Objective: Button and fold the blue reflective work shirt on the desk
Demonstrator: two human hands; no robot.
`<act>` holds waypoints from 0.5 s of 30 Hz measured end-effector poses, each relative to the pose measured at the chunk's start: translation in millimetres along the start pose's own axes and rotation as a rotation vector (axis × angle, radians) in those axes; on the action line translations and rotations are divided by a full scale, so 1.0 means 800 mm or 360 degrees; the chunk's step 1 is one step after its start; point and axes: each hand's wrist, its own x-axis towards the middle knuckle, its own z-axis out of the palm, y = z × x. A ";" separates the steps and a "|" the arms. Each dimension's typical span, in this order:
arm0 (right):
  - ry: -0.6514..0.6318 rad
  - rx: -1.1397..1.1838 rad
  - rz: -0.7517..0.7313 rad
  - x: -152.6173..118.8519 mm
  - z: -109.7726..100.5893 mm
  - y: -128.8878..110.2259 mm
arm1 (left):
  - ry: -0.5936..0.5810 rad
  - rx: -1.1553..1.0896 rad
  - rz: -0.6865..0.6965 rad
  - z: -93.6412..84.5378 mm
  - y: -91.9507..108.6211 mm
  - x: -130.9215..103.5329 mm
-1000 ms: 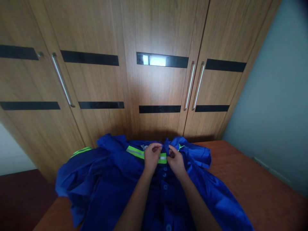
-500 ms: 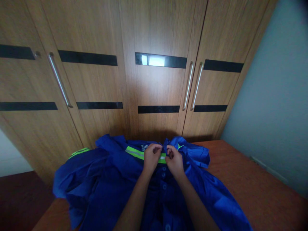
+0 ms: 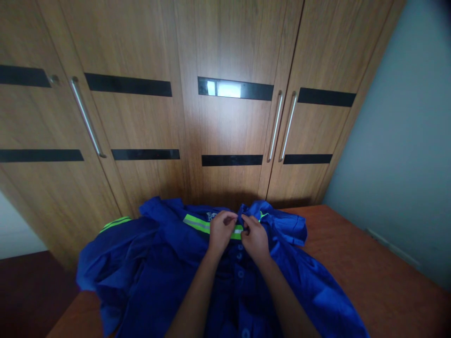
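A blue work jacket [image 3: 165, 263] with yellow-green and silver reflective strips lies spread over a reddish-brown surface, its button front facing up. Both hands meet at the upper end of its button row, near the reflective chest strip [image 3: 197, 223]. My left hand [image 3: 221, 231] pinches the cloth edge between thumb and fingers. Close beside it, my right hand [image 3: 254, 234] is closed on the other side of the front opening. Several buttons [image 3: 240, 273] run down below the hands. What lies right between the fingertips is too small to make out.
A wooden wardrobe [image 3: 229, 126] with dark inlay strips and metal handles [image 3: 275, 126] stands directly behind the jacket. The reddish-brown surface [image 3: 355, 263] extends to the right, up to a pale wall [image 3: 405, 164]. Dark floor [image 3: 31, 286] shows at the lower left.
My right hand's fingers have shifted slightly left, nearer the left fingertips, and curled closer together on the cloth. My left hand and the jacket have barely moved.
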 end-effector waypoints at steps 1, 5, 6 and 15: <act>-0.0002 -0.0015 0.0004 0.000 0.000 0.000 | -0.0003 -0.0008 -0.0003 0.000 -0.001 0.000; -0.0032 -0.0045 -0.0009 -0.001 -0.001 -0.005 | -0.0002 -0.0056 -0.0027 0.003 -0.002 0.000; -0.0048 -0.0048 -0.0023 -0.001 -0.001 -0.007 | 0.0001 -0.0072 -0.0036 0.004 -0.001 0.000; -0.0090 0.0023 -0.0192 -0.010 0.006 -0.014 | 0.0064 -0.0198 -0.0141 0.009 0.014 -0.003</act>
